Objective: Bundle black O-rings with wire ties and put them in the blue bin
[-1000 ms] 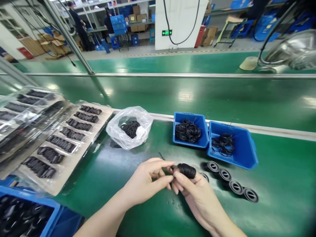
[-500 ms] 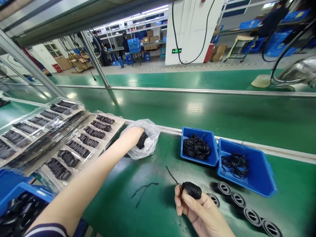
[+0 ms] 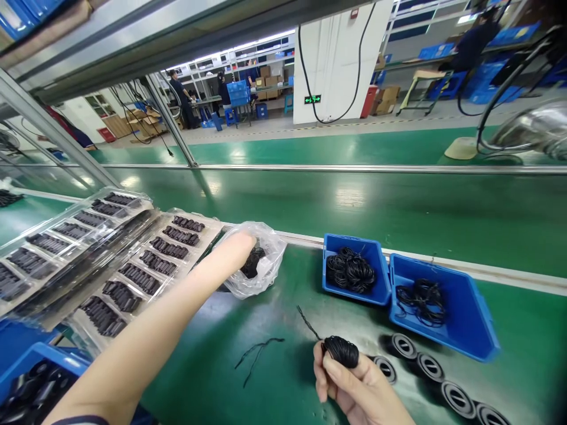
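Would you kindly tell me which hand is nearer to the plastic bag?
Left. The left hand is at the mouth of the plastic bag, reaching in over its rim. The right hand is farther off, down to the bag's right, holding a bundle of black rings.

The belt (image 3: 443, 218) is glossy green, the two bins (image 3: 469, 321) bright blue, and the rings (image 3: 349, 271) in them matte black. The bag (image 3: 270, 271) is clear, the discs (image 3: 456, 399) black with silver slots, the pillar (image 3: 336, 59) white, the sign (image 3: 312, 100) green, and the sleeve (image 3: 80, 421) dark with a pale stripe
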`<state>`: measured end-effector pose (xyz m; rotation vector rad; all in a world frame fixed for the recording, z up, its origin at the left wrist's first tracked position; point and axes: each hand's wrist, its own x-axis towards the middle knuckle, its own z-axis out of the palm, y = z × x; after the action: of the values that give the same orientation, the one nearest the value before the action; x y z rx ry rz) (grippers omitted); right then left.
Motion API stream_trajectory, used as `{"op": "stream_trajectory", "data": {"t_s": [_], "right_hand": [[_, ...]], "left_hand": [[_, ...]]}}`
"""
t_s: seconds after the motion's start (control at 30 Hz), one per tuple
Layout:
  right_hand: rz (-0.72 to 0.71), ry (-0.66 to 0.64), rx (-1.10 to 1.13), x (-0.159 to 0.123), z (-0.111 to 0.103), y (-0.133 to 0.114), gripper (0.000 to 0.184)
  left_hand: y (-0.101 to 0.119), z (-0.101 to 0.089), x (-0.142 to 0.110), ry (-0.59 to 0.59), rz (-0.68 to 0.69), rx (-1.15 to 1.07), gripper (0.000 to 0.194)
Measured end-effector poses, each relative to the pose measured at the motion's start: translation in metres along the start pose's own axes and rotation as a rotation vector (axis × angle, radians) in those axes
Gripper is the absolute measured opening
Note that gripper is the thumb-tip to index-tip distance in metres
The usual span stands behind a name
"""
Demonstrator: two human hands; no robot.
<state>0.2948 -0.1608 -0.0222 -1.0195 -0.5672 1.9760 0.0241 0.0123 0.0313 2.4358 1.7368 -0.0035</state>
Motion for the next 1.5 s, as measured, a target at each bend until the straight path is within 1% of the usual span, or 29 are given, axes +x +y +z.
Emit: {"op": "stream_trajectory", "data": {"t_s": [0.03, 0.07, 0.2, 0.3, 0.4, 0.5, 0.67, 0.83, 0.97, 1.03, 1.17, 1.23, 1.3, 1.37, 1.43, 1.5], "right_hand": [[-0.003, -0.001, -0.001, 0.0, 0.0, 0.0, 0.035], [-0.007, -0.003, -0.002, 0.0, 0.0, 0.0, 0.035], [-0.01, -0.02, -0.012, 0.0, 0.0, 0.0, 0.036], [-0.008, -0.052, 0.001, 0.001, -0.001, 0.001, 0.037], [-0.003, -0.077, 0.022, 0.002, -0.002, 0.002, 0.038], [-0.005, -0.072, 0.017, 0.001, -0.003, 0.003, 0.038], [-0.011, -0.061, 0.005, 0.0, -0.003, 0.003, 0.038], [-0.003, -0.07, 0.009, 0.0, -0.002, 0.001, 0.036], [0.006, -0.067, 0.004, 0.0, -0.003, 0.001, 0.036], [0.008, -0.064, 0.005, 0.001, -0.004, 0.002, 0.036], [0.006, -0.083, 0.013, 0.002, -0.007, 0.004, 0.035], [0.009, -0.093, 0.026, 0.003, -0.008, 0.002, 0.033], [0.005, -0.096, 0.044, 0.003, -0.008, 0.0, 0.03], [-0.018, -0.104, 0.067, 0.003, -0.008, -0.003, 0.028], [-0.055, -0.125, 0.09, 0.004, -0.009, -0.005, 0.028], [-0.091, -0.14, 0.102, 0.005, -0.01, -0.006, 0.027]], "left_hand": [[0.002, -0.003, -0.004, 0.017, 0.011, 0.0, 0.015], [0.003, -0.007, -0.007, 0.034, 0.022, -0.003, 0.017], [0.007, -0.017, -0.018, 0.088, 0.072, -0.055, 0.032], [0.006, -0.019, -0.022, 0.117, 0.086, -0.134, 0.032], [0.004, -0.018, -0.024, 0.136, 0.079, -0.243, 0.027], [0.003, -0.014, -0.025, 0.186, 0.04, -0.363, 0.026], [0.001, -0.008, -0.022, 0.257, -0.032, -0.546, 0.032], [-0.001, -0.003, -0.021, 0.318, -0.082, -0.707, 0.027], [0.004, -0.002, -0.022, 0.342, -0.15, -0.909, 0.021], [0.009, -0.004, -0.024, 0.339, -0.188, -1.038, 0.022], [0.024, -0.011, -0.035, 0.321, -0.228, -1.281, 0.03], [0.037, -0.013, -0.047, 0.297, -0.224, -1.368, 0.034], [0.055, -0.011, -0.062, 0.242, -0.206, -1.453, 0.033], [0.077, -0.003, -0.077, 0.096, -0.155, -1.646, 0.027], [0.099, 0.01, -0.089, 0.032, -0.124, -1.729, 0.015], [0.117, 0.026, -0.097, -0.021, -0.106, -1.729, 0.011]]}}
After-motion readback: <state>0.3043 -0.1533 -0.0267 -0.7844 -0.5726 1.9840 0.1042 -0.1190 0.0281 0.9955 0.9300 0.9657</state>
